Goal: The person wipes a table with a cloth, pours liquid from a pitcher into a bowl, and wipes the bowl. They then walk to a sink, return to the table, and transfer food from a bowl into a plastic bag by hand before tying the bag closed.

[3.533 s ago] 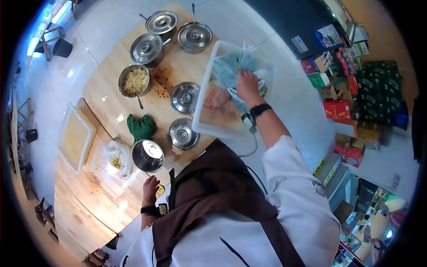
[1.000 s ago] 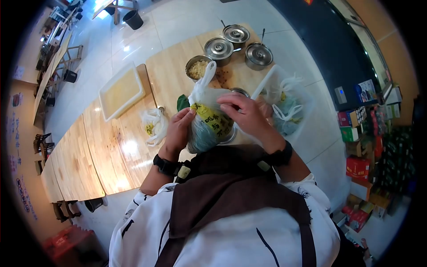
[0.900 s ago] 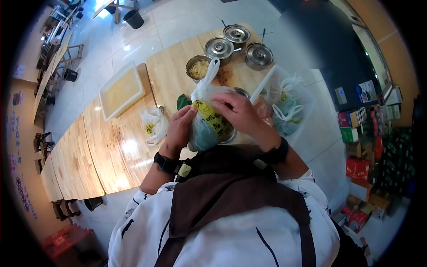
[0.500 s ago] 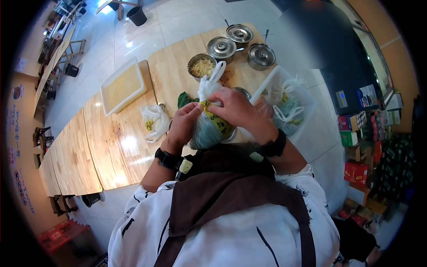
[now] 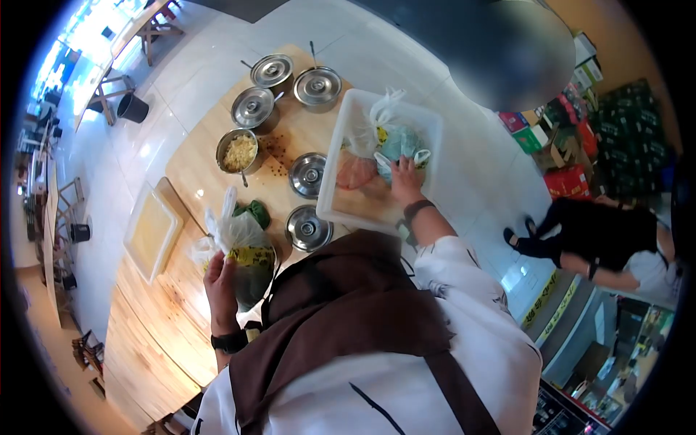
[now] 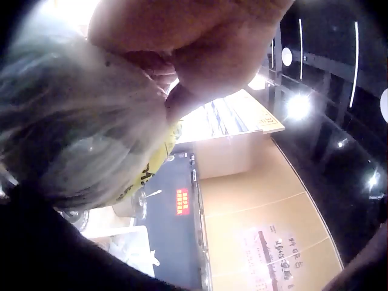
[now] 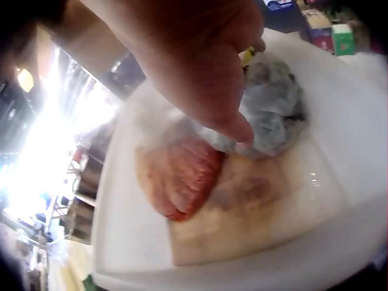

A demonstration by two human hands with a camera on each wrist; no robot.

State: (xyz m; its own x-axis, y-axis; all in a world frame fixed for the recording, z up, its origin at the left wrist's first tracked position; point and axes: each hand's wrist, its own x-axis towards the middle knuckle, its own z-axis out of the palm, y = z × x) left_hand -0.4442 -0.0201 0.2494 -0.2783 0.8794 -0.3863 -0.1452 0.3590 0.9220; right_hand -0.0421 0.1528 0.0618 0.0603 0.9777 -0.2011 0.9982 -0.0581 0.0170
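Note:
My left hand (image 5: 221, 283) pinches the side of a tied plastic bag (image 5: 251, 279) with a yellow printed band and dark green contents. It hangs at the table's near edge; in the left wrist view the bag (image 6: 79, 121) bulges beside the hand. My right hand (image 5: 406, 183) reaches into a white plastic bin (image 5: 330, 163), over a knotted bag of green contents (image 5: 401, 141). In the right wrist view thumb and fingers are spread at this bag (image 7: 273, 115), the thumb tip right against it. Beside it lies a clear bag of reddish contents (image 7: 182, 176).
Lidded steel pots (image 5: 254, 109), an uncovered pot of pale chopped food (image 5: 239, 152) and two steel lids (image 5: 309, 228) stand on the wooden table (image 5: 188, 156). A green cloth (image 5: 254, 212) and a shallow tray (image 5: 151, 230) lie leftward. A person (image 5: 602, 232) is at the right.
Half a second ago both hands were at the knot of the held bag. My right hand has since moved right into the bin. My left hand keeps the bag, now farther left. The head view has turned.

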